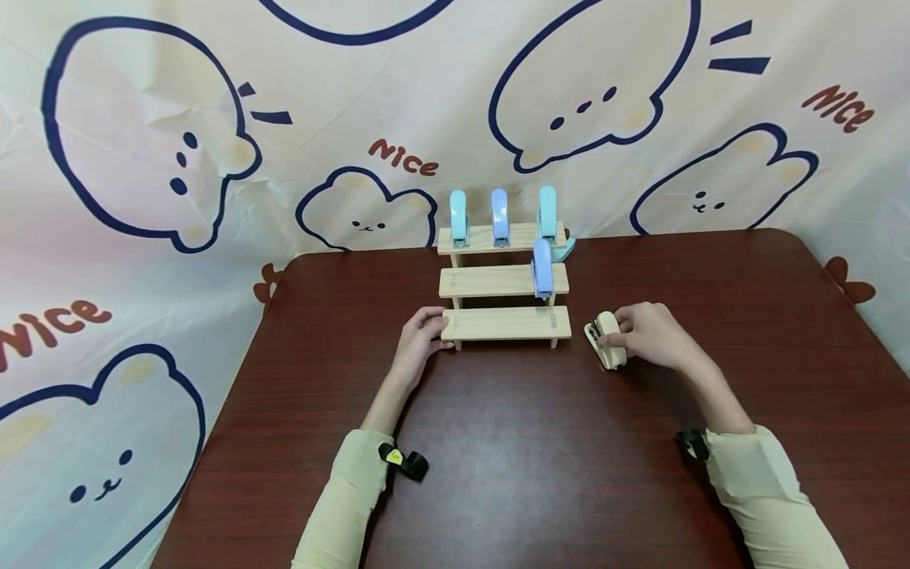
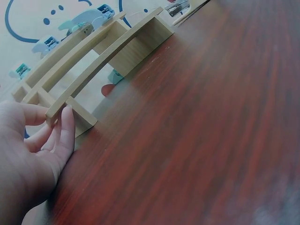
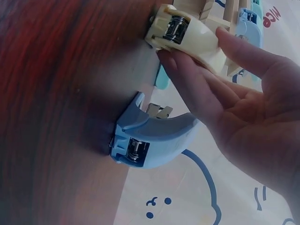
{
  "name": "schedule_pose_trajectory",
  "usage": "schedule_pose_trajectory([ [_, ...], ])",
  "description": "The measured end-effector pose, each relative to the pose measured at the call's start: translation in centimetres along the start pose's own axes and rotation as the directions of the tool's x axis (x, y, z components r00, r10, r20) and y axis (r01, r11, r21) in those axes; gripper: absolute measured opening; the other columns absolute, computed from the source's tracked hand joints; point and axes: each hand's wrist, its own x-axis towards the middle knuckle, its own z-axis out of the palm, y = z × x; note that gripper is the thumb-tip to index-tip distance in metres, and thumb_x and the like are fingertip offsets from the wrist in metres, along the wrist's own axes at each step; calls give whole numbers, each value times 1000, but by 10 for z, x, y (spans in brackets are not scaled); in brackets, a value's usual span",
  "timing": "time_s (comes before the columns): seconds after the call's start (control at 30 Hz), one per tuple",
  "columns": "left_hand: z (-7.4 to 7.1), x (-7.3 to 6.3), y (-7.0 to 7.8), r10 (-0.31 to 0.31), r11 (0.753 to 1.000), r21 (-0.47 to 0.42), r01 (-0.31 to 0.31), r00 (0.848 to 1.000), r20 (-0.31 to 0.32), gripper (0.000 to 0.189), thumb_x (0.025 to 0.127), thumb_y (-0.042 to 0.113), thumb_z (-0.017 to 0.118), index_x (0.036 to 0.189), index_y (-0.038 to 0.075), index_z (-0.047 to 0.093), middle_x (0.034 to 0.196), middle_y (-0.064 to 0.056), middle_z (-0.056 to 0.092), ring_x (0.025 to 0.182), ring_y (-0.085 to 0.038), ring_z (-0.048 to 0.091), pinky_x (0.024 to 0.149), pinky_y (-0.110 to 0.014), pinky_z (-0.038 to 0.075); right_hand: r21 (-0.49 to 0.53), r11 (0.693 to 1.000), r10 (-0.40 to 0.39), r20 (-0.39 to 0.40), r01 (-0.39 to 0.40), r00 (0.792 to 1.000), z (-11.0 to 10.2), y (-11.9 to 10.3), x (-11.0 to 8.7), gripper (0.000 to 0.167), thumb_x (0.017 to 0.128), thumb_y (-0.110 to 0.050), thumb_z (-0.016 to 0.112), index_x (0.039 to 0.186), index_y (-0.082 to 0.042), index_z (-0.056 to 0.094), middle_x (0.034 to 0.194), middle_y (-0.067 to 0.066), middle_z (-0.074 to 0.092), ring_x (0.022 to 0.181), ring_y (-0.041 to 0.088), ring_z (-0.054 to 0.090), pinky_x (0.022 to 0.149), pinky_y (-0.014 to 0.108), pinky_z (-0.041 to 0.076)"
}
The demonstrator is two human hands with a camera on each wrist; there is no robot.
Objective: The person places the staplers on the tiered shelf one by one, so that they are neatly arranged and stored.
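A small cream stapler [image 1: 609, 341] is pinched between the thumb and fingers of my right hand [image 1: 657, 336], close over the table right of the rack. My left hand [image 1: 418, 348] grips the left end of the wooden three-tier rack [image 1: 505, 324] at its lowest board, thumb and fingers on either side of the board. Three staplers line the top board: a teal one [image 1: 459, 217], a periwinkle one [image 1: 500, 217] and another teal one [image 1: 547, 213]. On the middle board's right end is a blue stapler [image 1: 543, 269]. The lowest board bears nothing.
A loose blue stapler [image 3: 150, 140] shows on the table beside my right hand in the right wrist view. Part of a teal stapler [image 1: 564, 250] pokes out behind the rack's right end. The brown table [image 1: 512, 466] meets a printed cloth [image 1: 455, 103] at its back edge.
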Motion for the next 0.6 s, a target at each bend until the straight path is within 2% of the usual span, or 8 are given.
schedule_pose_trajectory([
  [0.17,0,0,1,0,1000,9,0,1000,-4,32,101,11,60,130,-4,58,109,-11,61,90,-17,64,70,-25,59,19,1000,12,-39,-11,999,-1,-4,-2,18,92,-14,78,93,3,72,75,2,71,65,16,68,57,27,54],
  [0.37,1,-1,4,-37,999,3,37,999,-16,32,103,10,59,131,-4,57,112,-11,60,91,-17,64,70,-25,59,27,999,21,-114,-18,993,-9,-9,-5,26,94,-16,77,107,5,72,84,7,76,69,19,70,59,29,51],
  [0.47,1,0,3,-40,999,-2,40,999,-23,29,103,8,58,130,-4,58,112,-10,60,90,-16,65,70,-25,59,10,1000,24,-156,-23,988,-15,-12,-9,29,94,-16,77,111,6,72,87,11,77,71,21,66,56,29,47],
  [0.6,2,0,2,-36,999,1,36,999,-16,30,103,8,59,130,-5,58,110,-10,61,89,-16,65,70,-25,59,54,997,56,-176,-47,983,-23,-16,-15,36,94,-17,77,117,9,69,94,17,77,76,27,69,56,27,50],
])
